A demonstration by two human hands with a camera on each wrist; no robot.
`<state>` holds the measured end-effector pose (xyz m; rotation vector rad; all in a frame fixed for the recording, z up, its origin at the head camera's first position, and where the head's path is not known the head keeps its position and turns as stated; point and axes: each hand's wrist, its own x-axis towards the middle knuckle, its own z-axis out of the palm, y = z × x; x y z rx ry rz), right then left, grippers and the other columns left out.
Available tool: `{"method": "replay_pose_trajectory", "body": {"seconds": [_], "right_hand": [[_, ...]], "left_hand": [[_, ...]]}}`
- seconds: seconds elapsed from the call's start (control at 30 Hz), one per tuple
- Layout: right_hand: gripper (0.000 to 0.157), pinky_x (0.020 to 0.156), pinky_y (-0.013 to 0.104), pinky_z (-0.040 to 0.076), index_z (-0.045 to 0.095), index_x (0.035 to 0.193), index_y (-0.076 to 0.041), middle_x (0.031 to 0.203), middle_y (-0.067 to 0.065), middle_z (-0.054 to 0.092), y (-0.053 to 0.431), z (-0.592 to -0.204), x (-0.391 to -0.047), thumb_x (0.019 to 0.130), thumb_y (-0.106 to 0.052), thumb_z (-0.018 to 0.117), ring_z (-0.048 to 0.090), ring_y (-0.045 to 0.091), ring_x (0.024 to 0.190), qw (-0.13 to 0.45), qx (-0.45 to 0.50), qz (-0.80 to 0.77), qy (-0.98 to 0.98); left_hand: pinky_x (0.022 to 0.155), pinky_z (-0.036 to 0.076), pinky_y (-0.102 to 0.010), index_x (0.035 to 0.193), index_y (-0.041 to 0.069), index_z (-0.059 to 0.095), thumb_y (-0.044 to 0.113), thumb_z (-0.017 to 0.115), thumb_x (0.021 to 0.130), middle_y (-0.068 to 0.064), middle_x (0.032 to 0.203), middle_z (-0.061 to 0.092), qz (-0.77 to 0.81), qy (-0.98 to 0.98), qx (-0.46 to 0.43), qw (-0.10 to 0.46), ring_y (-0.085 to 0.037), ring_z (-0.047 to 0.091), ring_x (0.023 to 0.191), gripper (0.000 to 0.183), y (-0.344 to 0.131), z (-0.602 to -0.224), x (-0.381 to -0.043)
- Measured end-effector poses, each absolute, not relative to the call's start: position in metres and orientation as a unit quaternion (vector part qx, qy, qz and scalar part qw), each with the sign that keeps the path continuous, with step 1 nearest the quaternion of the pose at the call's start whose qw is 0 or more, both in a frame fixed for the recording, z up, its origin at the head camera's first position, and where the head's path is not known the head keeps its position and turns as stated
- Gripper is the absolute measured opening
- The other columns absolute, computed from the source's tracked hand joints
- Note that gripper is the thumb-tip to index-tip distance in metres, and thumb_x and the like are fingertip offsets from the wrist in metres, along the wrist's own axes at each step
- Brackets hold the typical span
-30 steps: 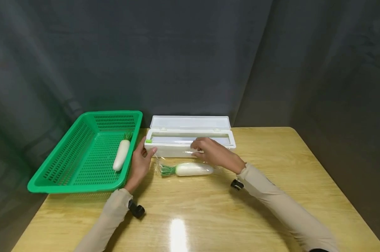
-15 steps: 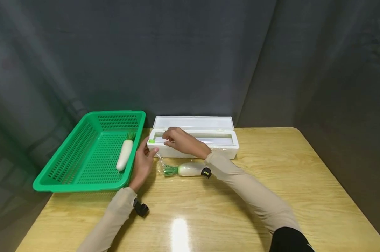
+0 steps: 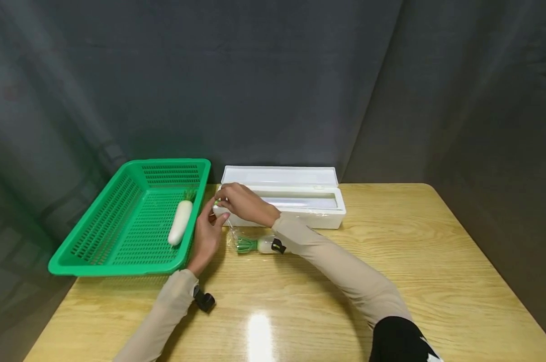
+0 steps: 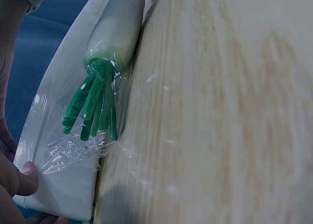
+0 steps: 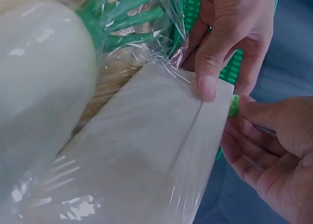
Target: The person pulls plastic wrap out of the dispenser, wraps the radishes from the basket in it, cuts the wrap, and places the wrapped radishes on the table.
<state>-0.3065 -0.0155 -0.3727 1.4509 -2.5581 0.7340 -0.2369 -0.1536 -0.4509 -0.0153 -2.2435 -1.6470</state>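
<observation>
A white cling film dispenser (image 3: 320, 219) stands at the back of the table with its lid tipped open. My left hand (image 3: 207, 235) grips its left end, thumb (image 4: 29, 179) on the front face. At that same corner my right hand (image 3: 248, 205) pinches the small green slide cutter (image 5: 234, 105). Clear cling film (image 5: 80, 208) drapes from the box's front over a white radish (image 3: 265, 245) with green stalks. The radish lies on the table before the box, partly hidden by my right wrist in the head view.
A green plastic basket (image 3: 119, 270) stands left of the box, close by my left hand. A second white radish (image 3: 180, 222) lies inside it. Behind the wooden table (image 3: 418, 241) hangs a dark grey curtain (image 3: 273, 90).
My right hand has swept left along the top of the box, from right of its middle to the green cutter at the left end. My left hand keeps its grip there.
</observation>
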Motion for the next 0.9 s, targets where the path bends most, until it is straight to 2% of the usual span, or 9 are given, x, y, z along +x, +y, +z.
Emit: {"method": "replay_pose_trajectory", "body": {"seconds": [0.07,0.13,0.2,0.3,0.47,0.53,0.63,0.77,0.9], "right_hand": [[0.015,0.076,0.026,0.048,0.079,0.102,-0.002,0.093,0.007,0.074,-0.017,-0.373,-0.307,0.102,0.001,0.064,0.059,0.014,0.081,0.063,0.482,0.239,-0.841],[0.016,0.074,0.025,0.046,0.078,0.095,-0.002,0.087,0.007,0.072,-0.019,-0.374,-0.308,0.100,0.004,0.064,0.054,0.013,0.078,0.068,0.485,0.237,-0.839],[0.017,0.072,0.026,0.044,0.076,0.089,0.000,0.083,0.008,0.070,-0.019,-0.375,-0.309,0.098,0.007,0.063,0.050,0.013,0.076,0.072,0.485,0.232,-0.840],[0.019,0.072,0.025,0.044,0.078,0.095,-0.001,0.083,0.008,0.068,-0.019,-0.377,-0.310,0.097,0.009,0.062,0.050,0.012,0.076,0.075,0.484,0.227,-0.842],[0.024,0.072,0.024,0.042,0.079,0.101,-0.004,0.082,0.007,0.063,-0.014,-0.377,-0.311,0.098,0.010,0.059,0.048,0.012,0.076,0.073,0.501,0.219,-0.834],[0.023,0.073,0.024,0.042,0.078,0.098,-0.003,0.082,0.007,0.063,-0.011,-0.376,-0.311,0.098,0.011,0.060,0.047,0.013,0.076,0.074,0.507,0.220,-0.830],[0.021,0.074,0.025,0.044,0.078,0.097,-0.001,0.082,0.009,0.064,-0.008,-0.373,-0.311,0.097,0.011,0.061,0.048,0.014,0.076,0.076,0.511,0.218,-0.828],[0.020,0.075,0.026,0.046,0.078,0.100,-0.001,0.084,0.010,0.066,-0.006,-0.373,-0.311,0.097,0.010,0.062,0.049,0.014,0.077,0.078,0.514,0.207,-0.829],[0.021,0.075,0.027,0.044,0.078,0.100,-0.001,0.084,0.010,0.066,-0.004,-0.374,-0.310,0.098,0.011,0.060,0.048,0.015,0.077,0.071,0.514,0.201,-0.831]], "left_hand": [[0.075,0.044,-0.013,0.159,-0.002,0.038,0.003,0.067,0.101,-0.025,0.121,0.061,-0.581,-0.793,0.006,0.180,-0.032,0.062,0.101,0.065,-0.154,-0.451,-0.237],[0.075,0.044,-0.013,0.159,-0.002,0.038,0.002,0.068,0.101,-0.023,0.118,0.061,-0.583,-0.792,0.007,0.182,-0.027,0.060,0.097,0.065,-0.154,-0.451,-0.237],[0.075,0.043,-0.013,0.159,-0.002,0.038,0.002,0.067,0.101,-0.024,0.116,0.061,-0.584,-0.791,0.004,0.182,-0.028,0.059,0.096,0.065,-0.154,-0.451,-0.237],[0.080,0.046,-0.011,0.158,-0.001,0.040,0.001,0.067,0.101,-0.025,0.134,0.060,-0.587,-0.790,-0.006,0.177,-0.033,0.064,0.109,0.063,-0.155,-0.452,-0.236],[0.083,0.047,-0.014,0.157,-0.004,0.040,0.000,0.067,0.100,-0.028,0.143,0.056,-0.584,-0.792,-0.009,0.182,-0.042,0.064,0.117,0.063,-0.155,-0.452,-0.237],[0.087,0.050,-0.019,0.156,-0.005,0.041,-0.001,0.067,0.100,-0.028,0.145,0.055,-0.578,-0.795,-0.007,0.185,-0.043,0.063,0.120,0.063,-0.155,-0.452,-0.238],[0.096,0.053,-0.035,0.156,-0.006,0.040,-0.002,0.067,0.100,-0.028,0.147,0.054,-0.570,-0.800,-0.010,0.187,-0.044,0.062,0.123,0.062,-0.155,-0.450,-0.239],[0.103,0.049,-0.056,0.156,-0.007,0.039,-0.003,0.065,0.100,-0.030,0.148,0.052,-0.574,-0.797,-0.024,0.185,-0.046,0.059,0.126,0.061,-0.156,-0.449,-0.240],[0.106,0.046,-0.061,0.155,-0.009,0.038,-0.004,0.063,0.101,-0.031,0.150,0.049,-0.579,-0.794,-0.033,0.182,-0.047,0.056,0.129,0.060,-0.156,-0.450,-0.240]]}}
